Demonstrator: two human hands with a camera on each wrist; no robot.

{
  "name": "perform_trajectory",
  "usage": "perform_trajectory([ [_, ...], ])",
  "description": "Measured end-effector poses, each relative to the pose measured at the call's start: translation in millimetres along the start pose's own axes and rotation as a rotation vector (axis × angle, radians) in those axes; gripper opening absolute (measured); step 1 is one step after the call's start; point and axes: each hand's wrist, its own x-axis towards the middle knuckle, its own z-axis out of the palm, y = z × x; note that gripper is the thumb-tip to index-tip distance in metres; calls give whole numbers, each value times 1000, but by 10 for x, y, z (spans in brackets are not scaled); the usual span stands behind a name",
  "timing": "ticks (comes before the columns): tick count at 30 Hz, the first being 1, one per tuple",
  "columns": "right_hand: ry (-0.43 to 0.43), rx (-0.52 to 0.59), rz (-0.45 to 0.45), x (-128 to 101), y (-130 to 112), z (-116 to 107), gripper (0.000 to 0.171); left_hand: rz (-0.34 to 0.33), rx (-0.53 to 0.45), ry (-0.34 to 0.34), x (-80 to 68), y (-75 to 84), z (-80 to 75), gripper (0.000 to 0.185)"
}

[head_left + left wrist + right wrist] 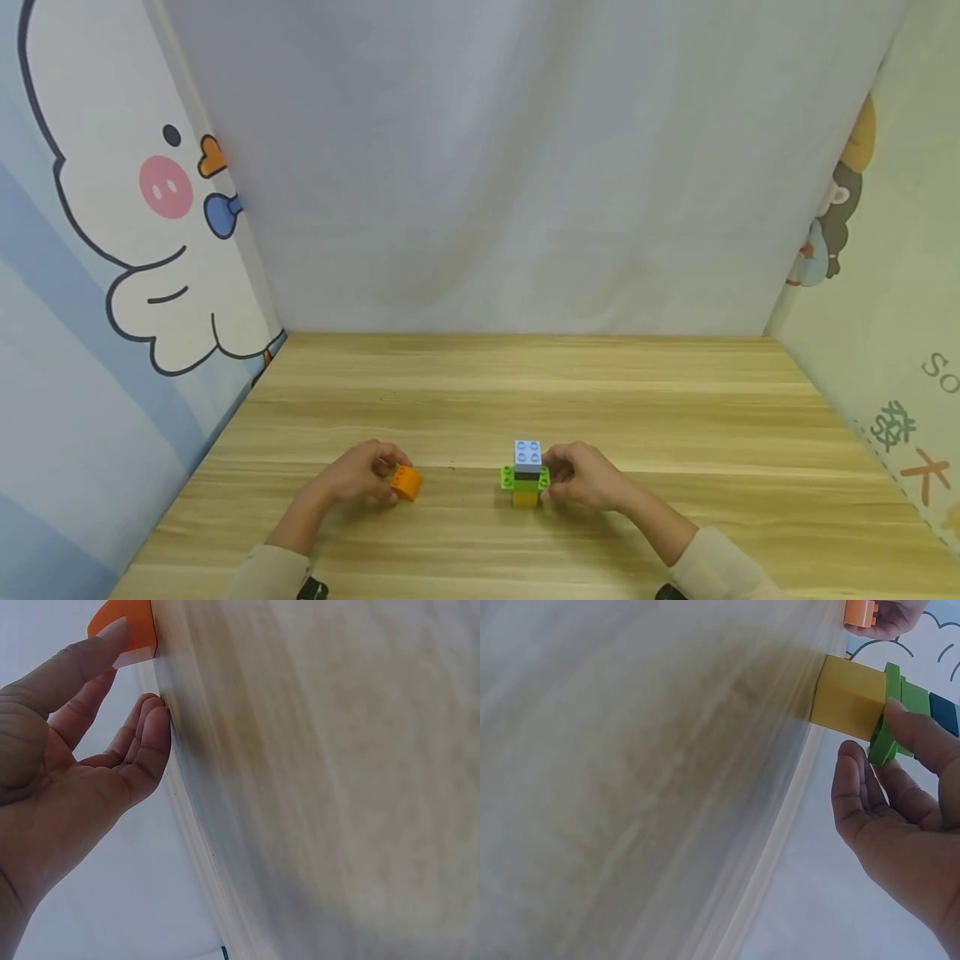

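Observation:
On the wooden table, my left hand [358,475] pinches an orange toy building block [407,482] with a curved side. The left wrist view shows the thumb against this orange block [140,630], while the lower fingers stay off it. To the right stands an upright stack of building blocks: a light blue block [527,458] on top, a dark layer below it, wider green pieces [508,478], and a yellow block [525,499] at the bottom. My right hand [591,477] pinches the stack's right side at the green plate [892,679], just above the yellow block [847,694].
The wooden table [465,400] ends at a pale curtain [487,208] behind. A cloth with a cartoon figure [112,208] borders the left side, and a printed cloth [885,333] borders the right. A gap of bare wood separates the orange block from the stack.

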Motion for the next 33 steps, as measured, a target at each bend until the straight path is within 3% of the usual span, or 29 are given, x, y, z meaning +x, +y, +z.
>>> perform_trajectory([
  [11, -2, 6, 9, 6, -13, 14, 35, 5, -38, 78, -38, -12, 4, 37],
  [17, -1, 6, 0, -3, -8, 19, 35, 26, -66, 66, -42, -21, 1, 38],
  [26, -2, -2, 3, -16, -3, 19, 35, 31, -86, 100, 10, 103, 35, 39],
  [33, 0, 8, 12, -6, 3, 12, 36, 53, -172, 97, 48, 198, 64, 41],
])
